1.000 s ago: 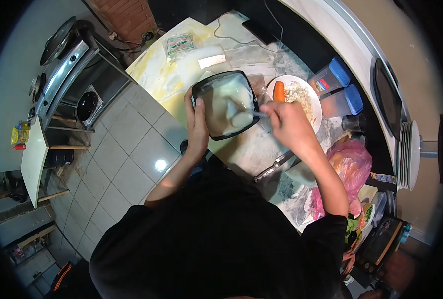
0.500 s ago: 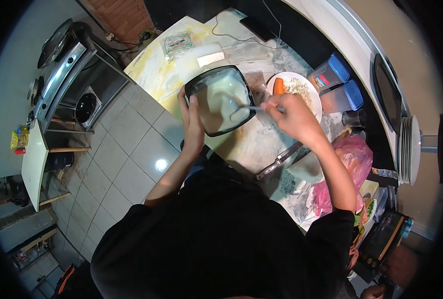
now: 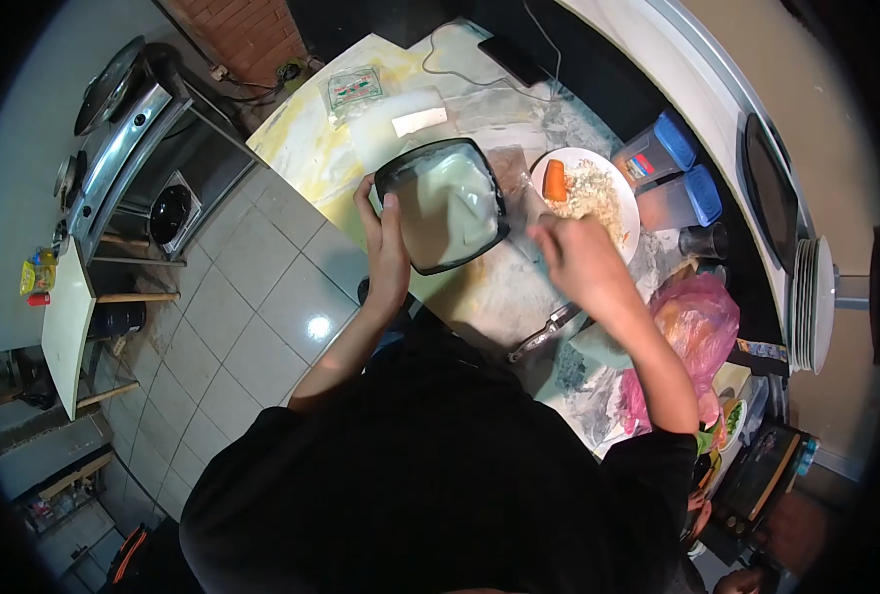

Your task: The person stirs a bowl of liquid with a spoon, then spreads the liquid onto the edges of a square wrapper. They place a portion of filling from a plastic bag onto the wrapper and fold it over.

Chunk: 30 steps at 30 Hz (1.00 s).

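My left hand (image 3: 388, 247) grips the left side of a black square bowl (image 3: 500, 230), thumb along the rim and fingers round the outside. Pale, creamy batter (image 3: 455, 203) fills part of the bowl, with a smooth ridge across it. To the right of the bowl, my right hand (image 3: 583, 259) is closed round the handle of a spoon (image 3: 531, 236), which is smeared by motion. Behind that hand, a white plate (image 3: 630, 213) bears a carrot piece (image 3: 555, 181) and a chopped pale heap (image 3: 590, 188).
A knife (image 3: 549, 332) lies on the marbled table (image 3: 489, 287), near my body. Blue-lidded containers (image 3: 670, 144), a dark glass (image 3: 702, 241) and a pink plastic bag (image 3: 697, 317) stand to the right. A phone (image 3: 512, 61) with a cable lies at the back. Another person's hand (image 3: 742, 580) shows at lower right.
My right hand has drawn the spoon out of the batter, moving slightly right and down. The bowl has shifted a little down and right in my left hand.
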Tool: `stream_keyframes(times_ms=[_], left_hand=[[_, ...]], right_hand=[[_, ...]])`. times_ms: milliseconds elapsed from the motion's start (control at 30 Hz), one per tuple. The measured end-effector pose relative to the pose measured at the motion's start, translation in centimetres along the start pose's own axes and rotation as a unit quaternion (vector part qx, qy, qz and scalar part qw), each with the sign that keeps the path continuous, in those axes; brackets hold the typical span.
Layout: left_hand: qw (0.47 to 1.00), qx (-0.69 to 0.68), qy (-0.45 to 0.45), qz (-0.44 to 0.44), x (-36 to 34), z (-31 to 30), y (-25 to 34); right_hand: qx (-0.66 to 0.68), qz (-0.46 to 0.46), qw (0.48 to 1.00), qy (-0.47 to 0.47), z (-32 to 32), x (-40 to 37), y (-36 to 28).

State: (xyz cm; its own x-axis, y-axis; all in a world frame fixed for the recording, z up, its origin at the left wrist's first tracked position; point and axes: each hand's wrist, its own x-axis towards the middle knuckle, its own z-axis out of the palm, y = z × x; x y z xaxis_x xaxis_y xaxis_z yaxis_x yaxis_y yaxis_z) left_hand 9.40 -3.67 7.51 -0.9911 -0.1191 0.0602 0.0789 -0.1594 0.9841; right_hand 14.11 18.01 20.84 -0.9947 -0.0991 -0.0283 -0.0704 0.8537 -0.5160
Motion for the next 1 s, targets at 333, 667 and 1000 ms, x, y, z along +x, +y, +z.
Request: stream_keyframes(times_ms=[333,667,1000], left_hand=[[0.999,-0.015,-0.01,-0.042,-0.3,-0.1,0.7],[1.0,0.012,0.002,-0.016,-0.5,0.0,0.4],[1.0,0.011,-0.001,0.001,-0.3,-0.3,0.3]], right_hand=[[0.033,-0.019,0.999,-0.027,0.7,-0.6,0.5],[0.021,0.025,0.999,-0.019,0.7,-0.8,-0.8],[-0.031,-0.016,0.999,-0.003,1.3,-1.3,-0.6]])
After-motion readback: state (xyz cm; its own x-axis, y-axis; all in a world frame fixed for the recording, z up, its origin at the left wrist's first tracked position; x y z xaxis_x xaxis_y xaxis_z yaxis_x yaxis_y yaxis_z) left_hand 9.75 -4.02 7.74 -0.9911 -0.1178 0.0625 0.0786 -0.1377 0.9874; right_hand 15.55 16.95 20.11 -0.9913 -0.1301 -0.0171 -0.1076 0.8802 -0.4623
